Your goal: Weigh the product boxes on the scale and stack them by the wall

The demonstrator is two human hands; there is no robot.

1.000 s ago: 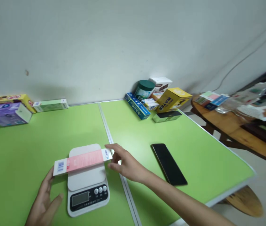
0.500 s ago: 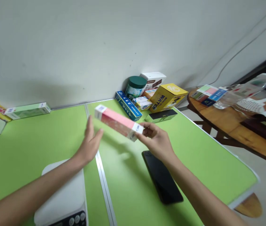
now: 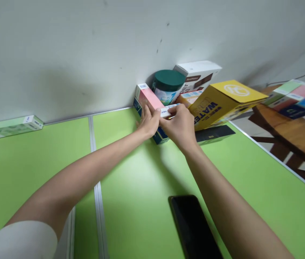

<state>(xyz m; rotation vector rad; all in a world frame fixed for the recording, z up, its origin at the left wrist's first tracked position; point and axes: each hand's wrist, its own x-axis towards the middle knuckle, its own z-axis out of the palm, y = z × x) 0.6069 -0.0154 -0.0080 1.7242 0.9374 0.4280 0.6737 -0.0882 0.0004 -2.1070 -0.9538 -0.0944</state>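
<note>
A long pink-and-white box [image 3: 150, 96] lies on top of a blue box [image 3: 160, 136] near the wall, the two roughly lined up. My right hand [image 3: 179, 124] grips the pink box's near white end between thumb and fingers. Against its left side, my left hand [image 3: 150, 121] is closed, fingers on the box and thumb close to the right hand. Both hands hide the near part of the blue box. Just behind stands a tub with a dark green lid [image 3: 169, 80]. To the right is a tilted yellow box [image 3: 222, 104] marked WATER.
A black phone [image 3: 195, 226] lies on the green table [image 3: 130, 201]. A dark flat box [image 3: 214, 135] sits under the yellow one, and a white box [image 3: 198, 73] leans by the wall. At left is a green box [image 3: 12, 126]; at right, a wooden table [image 3: 297, 133] holds more boxes.
The pink box has moved from the air over the table onto the blue box. My left hand, open and apart before, is now on it. The view has shifted closer to the wall.
</note>
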